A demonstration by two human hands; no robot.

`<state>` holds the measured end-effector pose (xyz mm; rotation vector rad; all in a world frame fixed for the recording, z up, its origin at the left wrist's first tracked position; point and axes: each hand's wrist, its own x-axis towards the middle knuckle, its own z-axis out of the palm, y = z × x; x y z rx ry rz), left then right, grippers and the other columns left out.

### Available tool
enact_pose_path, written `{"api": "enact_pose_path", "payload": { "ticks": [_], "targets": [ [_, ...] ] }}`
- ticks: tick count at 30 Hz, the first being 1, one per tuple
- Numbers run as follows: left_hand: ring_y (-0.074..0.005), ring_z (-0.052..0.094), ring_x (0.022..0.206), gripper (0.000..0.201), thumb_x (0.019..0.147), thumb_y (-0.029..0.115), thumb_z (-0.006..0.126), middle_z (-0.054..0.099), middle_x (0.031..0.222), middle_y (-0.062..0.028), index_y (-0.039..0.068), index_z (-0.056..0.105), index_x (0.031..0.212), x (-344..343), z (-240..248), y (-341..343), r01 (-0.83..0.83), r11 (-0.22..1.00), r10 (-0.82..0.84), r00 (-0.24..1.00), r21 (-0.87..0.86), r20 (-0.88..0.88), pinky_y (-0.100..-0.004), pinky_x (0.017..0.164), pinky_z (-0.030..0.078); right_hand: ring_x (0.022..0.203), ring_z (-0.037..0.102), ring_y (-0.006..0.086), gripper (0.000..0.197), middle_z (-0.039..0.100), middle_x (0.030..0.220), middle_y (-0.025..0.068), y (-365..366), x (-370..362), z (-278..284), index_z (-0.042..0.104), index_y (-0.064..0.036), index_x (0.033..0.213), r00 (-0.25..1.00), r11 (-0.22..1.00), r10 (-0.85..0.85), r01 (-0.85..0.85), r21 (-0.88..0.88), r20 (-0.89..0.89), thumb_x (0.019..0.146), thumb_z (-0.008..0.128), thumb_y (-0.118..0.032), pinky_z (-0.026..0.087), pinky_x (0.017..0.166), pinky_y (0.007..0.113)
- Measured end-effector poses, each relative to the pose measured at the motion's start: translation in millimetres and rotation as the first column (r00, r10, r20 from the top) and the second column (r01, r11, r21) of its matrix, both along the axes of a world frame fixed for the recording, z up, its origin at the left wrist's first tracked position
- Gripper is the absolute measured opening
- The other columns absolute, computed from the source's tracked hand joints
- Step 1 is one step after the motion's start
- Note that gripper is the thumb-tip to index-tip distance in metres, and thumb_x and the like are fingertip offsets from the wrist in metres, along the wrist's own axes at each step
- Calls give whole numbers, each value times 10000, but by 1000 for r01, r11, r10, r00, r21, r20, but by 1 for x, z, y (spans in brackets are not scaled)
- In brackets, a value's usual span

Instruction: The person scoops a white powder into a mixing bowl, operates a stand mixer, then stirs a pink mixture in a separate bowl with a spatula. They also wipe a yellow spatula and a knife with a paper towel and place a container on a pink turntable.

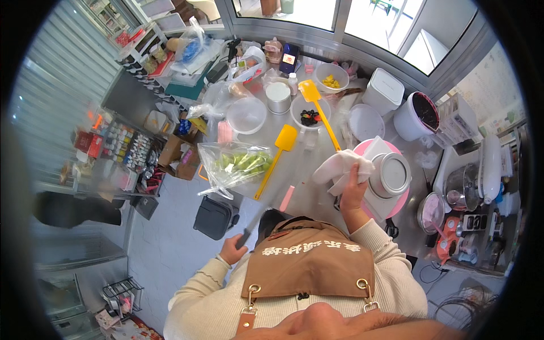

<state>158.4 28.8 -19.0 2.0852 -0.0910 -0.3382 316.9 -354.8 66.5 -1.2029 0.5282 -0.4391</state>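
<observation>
My left hand (pixel 231 250) is closed round the dark handle of a long knife (pixel 246 234), held low beside my apron off the table's front edge. Whether its blade is sharp or a blunt palette type I cannot tell. In my right hand (pixel 353 195) is a crumpled white cloth (pixel 334 170), raised over the table. Right beside that hand, a round pale metal tin (pixel 393 173) sits on a white board (pixel 374 148) over a pink round stand (pixel 403 198). A yellow spatula (pixel 326 122) lies just beyond the cloth, its lower end reaching it.
Another yellow spatula (pixel 275 161) and a pink-handled tool (pixel 288 198) lie near the front edge. Green fruit fills a clear bag (pixel 235 164) on the left. Bowls of dark fruit (pixel 310 117) and yellow pieces (pixel 331 81) stand behind. A white bucket (pixel 409 126) is far right.
</observation>
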Motion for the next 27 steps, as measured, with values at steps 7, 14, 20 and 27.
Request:
{"api": "enact_pose_path", "payload": {
  "ticks": [7,14,20,27],
  "targets": [
    [-386,651,641,265,766,227,679,631,674,-199,12,561,866,49,-56,-60,-245,959,228,966,142,125,-410,562,488,1006,579,123,323,624,1127,44,-7,-35,25,575,-13,1228,968,945,242,-250,212,65,1010,580,-251,476,847,274],
    [-450,617,1004,587,796,240,690,623,1117,-269,24,436,1279,118,-72,-127,-387,908,359,916,162,176,-486,864,494,1028,565,111,308,619,1129,31,-22,-54,12,580,-33,1221,914,881,386,-405,243,125,1022,551,-266,466,861,284],
    [-384,493,1137,605,758,290,741,506,1213,-214,13,497,1238,117,-51,-145,-279,828,-8,861,487,508,-470,963,413,1184,551,224,463,574,1280,78,-38,-65,9,458,-65,1376,837,757,542,-526,387,77,1036,469,-378,448,997,391],
    [-395,637,924,416,762,255,694,626,1050,-215,13,534,1060,136,-73,-170,28,801,-97,992,597,83,-503,775,519,1179,555,222,461,584,1290,79,-26,-68,-14,480,-72,1379,719,391,667,-561,729,195,994,518,-323,413,1034,394]
  ]
}}
